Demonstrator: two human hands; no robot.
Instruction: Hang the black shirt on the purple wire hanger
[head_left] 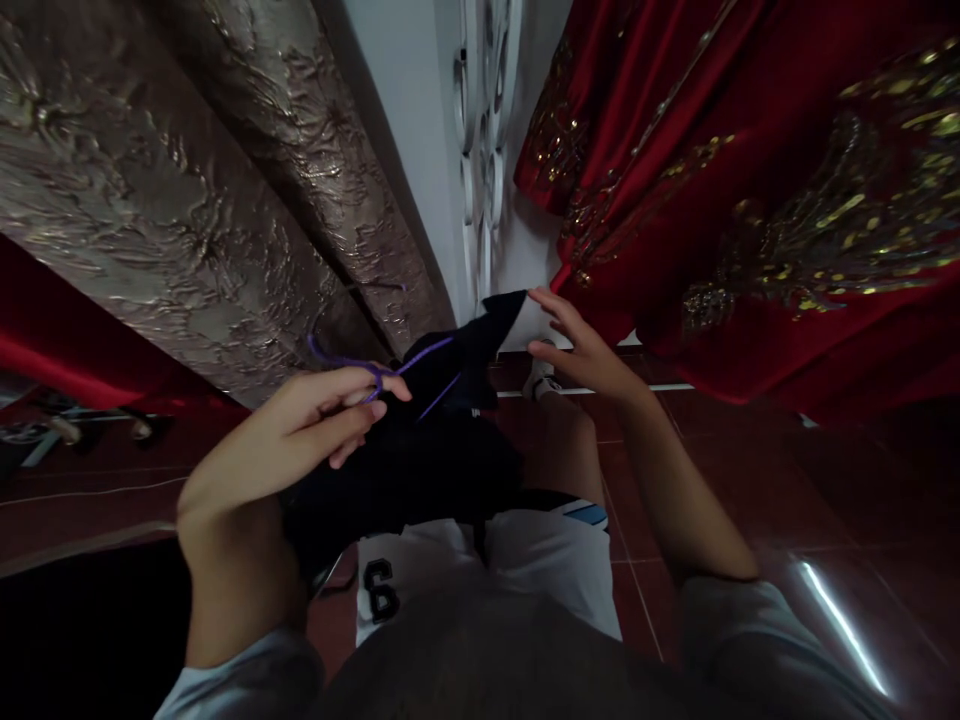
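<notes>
A purple thread (pixel 424 353) is looped around the fingers of my left hand (pixel 330 412), which is closed on it with thumb and index finger nearly together. From there the thread runs right to a dark cloth (pixel 457 450) spread over my lap, and a loose end curls up to the left. My right hand (pixel 585 350) is held beyond the cloth's raised corner. Its fingers are apart, and the index fingertip meets or nearly meets that corner. Whether a needle is present I cannot tell.
Textured beige-grey curtains (pixel 172 190) hang at the left. Red fabric (pixel 720 200) with gold sequins hangs at the right. Between them stands a white scrolled metal frame (pixel 484 150). The floor (pixel 720 520) has dark red tiles, and my foot (pixel 540 378) rests ahead.
</notes>
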